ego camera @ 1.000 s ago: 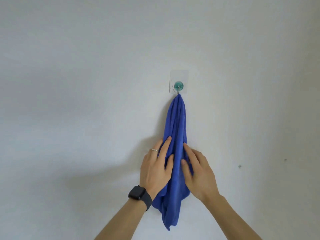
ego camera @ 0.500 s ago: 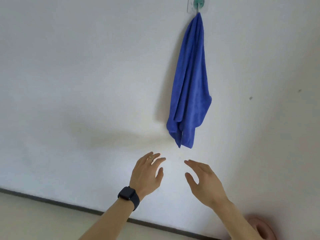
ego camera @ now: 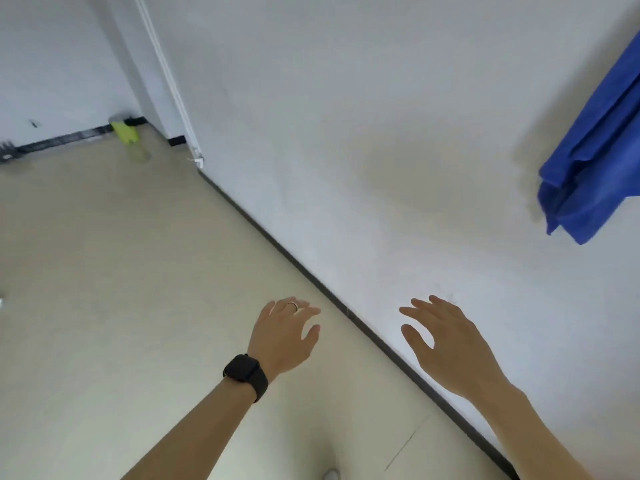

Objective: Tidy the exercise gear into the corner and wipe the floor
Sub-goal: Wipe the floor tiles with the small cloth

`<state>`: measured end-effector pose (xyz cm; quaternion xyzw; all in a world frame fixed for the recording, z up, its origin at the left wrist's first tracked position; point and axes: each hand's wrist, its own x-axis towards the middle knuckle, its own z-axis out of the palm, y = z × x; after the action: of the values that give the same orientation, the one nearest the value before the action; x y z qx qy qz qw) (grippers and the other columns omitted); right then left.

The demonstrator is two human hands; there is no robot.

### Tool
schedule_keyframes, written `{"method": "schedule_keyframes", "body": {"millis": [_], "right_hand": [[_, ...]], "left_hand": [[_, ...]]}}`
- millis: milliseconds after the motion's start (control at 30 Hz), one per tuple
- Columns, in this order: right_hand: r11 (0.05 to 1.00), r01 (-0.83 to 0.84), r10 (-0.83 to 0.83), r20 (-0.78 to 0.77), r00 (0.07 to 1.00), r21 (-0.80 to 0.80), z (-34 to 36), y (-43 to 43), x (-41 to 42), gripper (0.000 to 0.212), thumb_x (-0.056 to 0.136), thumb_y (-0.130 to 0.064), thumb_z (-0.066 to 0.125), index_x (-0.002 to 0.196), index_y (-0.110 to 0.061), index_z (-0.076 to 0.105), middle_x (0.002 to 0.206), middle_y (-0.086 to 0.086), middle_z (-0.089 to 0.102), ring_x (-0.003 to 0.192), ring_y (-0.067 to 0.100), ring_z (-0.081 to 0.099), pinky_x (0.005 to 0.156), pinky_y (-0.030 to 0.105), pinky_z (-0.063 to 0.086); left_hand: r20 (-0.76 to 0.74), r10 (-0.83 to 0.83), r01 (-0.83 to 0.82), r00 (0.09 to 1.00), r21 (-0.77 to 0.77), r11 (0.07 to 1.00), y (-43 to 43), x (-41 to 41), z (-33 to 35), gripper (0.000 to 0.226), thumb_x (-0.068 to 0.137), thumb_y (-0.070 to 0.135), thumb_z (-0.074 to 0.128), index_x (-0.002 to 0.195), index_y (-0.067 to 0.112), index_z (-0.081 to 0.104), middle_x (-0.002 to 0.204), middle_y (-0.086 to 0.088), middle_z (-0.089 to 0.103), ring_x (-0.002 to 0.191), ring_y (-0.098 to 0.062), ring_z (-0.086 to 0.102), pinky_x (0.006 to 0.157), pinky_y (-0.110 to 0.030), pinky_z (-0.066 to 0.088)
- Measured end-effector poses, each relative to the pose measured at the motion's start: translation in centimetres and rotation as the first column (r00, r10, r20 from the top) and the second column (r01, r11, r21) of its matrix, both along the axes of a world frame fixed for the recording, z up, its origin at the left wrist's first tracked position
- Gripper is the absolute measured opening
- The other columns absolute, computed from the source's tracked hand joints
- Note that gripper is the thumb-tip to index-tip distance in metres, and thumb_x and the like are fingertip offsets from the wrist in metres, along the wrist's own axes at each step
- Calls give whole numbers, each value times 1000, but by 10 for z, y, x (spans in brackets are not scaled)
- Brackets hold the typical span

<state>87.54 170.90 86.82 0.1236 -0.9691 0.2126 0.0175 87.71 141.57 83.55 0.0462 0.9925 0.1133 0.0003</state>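
You can read nothing here: no lettering, label, brand mark or number shows on anything in view. The blue cloth [ego camera: 595,150] hanging on the wall is plain. The face of the black watch [ego camera: 242,370] on your left wrist is dark. The yellow-green thing [ego camera: 125,132] on the floor by the far wall is too blurred to show any print.
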Motion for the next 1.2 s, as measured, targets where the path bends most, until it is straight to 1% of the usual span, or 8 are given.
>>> {"method": "schedule_keyframes", "body": {"millis": [67,200,300,367,500,700,900,1200], "right_hand": [[993,-120,121,34,992,-16,-3,-39,10,37,100,-48,43,136,-45,53,150,-24,42,147,1,19,118,28,21],[919,-393,393,4,920,-38,2,-137,42,38,100,-47,45,136,-42,54,148,-22,44,146,4,23,119,28,20],[820,-571,570,-27,821,-31,7,-213,70,37,99,-47,47,135,-39,56,146,-18,49,144,7,30,119,33,26],[751,-659,658,-45,752,-30,11,-264,94,37,99,-46,48,134,-38,57,145,-17,51,144,7,32,119,32,27],[602,-798,798,-35,602,-15,22,-359,154,39,101,-46,43,139,-39,52,151,-20,41,147,4,22,118,26,17],[447,-895,895,3,447,-8,14,-492,253,39,102,-45,41,140,-39,50,152,-19,41,147,4,20,119,26,19],[323,-946,946,35,323,-6,-4,-612,344,39,102,-44,43,139,-36,52,151,-18,43,147,5,21,119,25,19],[177,-984,975,133,179,31,-53,-779,413,40,102,-43,43,140,-37,51,151,-18,43,147,5,23,117,24,17]], "left_hand": [[31,125,-125,992,5,992,-36,47,-4,43,97,48,40,136,39,54,143,11,52,139,-10,37,119,-35,22],[54,398,-398,916,-1,917,-108,144,-1,40,99,46,42,139,42,49,146,17,47,138,-6,37,118,-29,20],[23,586,-586,810,12,810,-158,217,8,40,99,45,43,138,43,50,145,18,47,136,-7,38,115,-26,23],[1,684,-684,730,21,730,-190,266,16,39,99,44,44,137,43,52,144,18,48,135,-7,40,114,-25,25],[-1,828,-827,561,45,561,-254,359,24,39,98,44,45,136,44,52,143,19,49,134,-7,41,113,-26,26],[28,928,-927,372,62,370,-346,496,24,38,98,42,46,135,43,53,141,19,50,132,-12,43,111,-29,28],[71,966,-968,250,34,249,-436,617,4,40,98,42,46,137,41,52,144,16,50,134,-13,43,111,-31,32],[102,991,-995,82,58,76,-569,707,-40,37,95,40,50,132,41,57,140,15,55,129,-14,50,103,-38,46]]}}
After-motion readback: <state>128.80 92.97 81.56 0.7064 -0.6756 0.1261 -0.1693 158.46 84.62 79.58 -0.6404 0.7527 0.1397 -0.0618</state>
